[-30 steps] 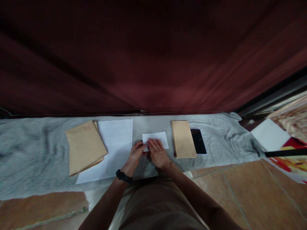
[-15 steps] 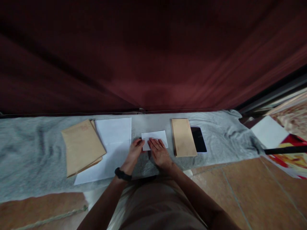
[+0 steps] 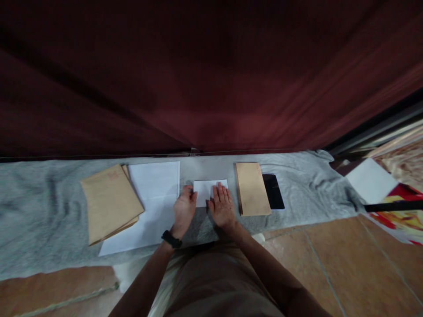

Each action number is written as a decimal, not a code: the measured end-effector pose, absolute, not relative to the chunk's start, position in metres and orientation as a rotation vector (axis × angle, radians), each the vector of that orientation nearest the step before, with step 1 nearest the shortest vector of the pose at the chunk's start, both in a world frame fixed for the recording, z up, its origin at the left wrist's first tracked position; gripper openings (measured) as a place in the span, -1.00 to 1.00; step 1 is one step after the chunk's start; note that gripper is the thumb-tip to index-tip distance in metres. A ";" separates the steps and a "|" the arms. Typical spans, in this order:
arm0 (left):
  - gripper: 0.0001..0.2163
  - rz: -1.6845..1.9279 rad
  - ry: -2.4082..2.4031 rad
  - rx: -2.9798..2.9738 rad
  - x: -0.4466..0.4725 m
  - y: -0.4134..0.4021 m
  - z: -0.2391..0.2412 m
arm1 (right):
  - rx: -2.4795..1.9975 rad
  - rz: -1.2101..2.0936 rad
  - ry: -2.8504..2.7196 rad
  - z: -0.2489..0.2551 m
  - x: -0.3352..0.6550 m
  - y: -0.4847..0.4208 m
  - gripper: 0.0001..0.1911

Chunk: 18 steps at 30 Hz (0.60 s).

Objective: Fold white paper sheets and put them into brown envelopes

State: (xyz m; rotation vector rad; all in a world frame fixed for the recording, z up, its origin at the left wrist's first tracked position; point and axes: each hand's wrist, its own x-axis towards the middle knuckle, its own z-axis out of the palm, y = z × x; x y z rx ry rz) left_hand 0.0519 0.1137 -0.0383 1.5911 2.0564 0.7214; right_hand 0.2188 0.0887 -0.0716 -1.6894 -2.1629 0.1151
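Note:
A small folded white paper [image 3: 205, 190] lies on the grey cloth [image 3: 49, 207] in front of me. My right hand [image 3: 222, 206] lies flat on its right part, fingers stretched out together. My left hand [image 3: 183, 208], with a black band at the wrist, rests at the paper's left edge, its fingertips touching it. Neither hand lifts the paper off the cloth.
Left of my hands lie white sheets [image 3: 152, 198] and a stack of brown envelopes [image 3: 110, 201]. To the right sit a second brown envelope stack [image 3: 251, 188] and a dark phone [image 3: 272, 190]. A dark red curtain [image 3: 211, 75] hangs behind. Tiled floor [image 3: 346, 259] and printed papers [image 3: 373, 180] are at the right.
Both hands have slid forward onto the folded paper. The right hand now covers more of its right side, and the left hand has moved up along its left edge.

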 end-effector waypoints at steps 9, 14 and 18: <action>-0.51 0.555 1.712 2.308 0.095 0.100 -0.050 | -1.720 0.078 -2.150 -0.075 0.222 0.086 -0.42; -0.44 0.371 1.792 2.402 0.085 0.100 -0.056 | -1.748 0.048 -2.110 -0.075 0.226 0.084 -0.37; -0.43 0.377 1.855 2.400 0.073 0.100 -0.059 | -1.750 0.011 -2.082 -0.075 0.229 0.083 -0.36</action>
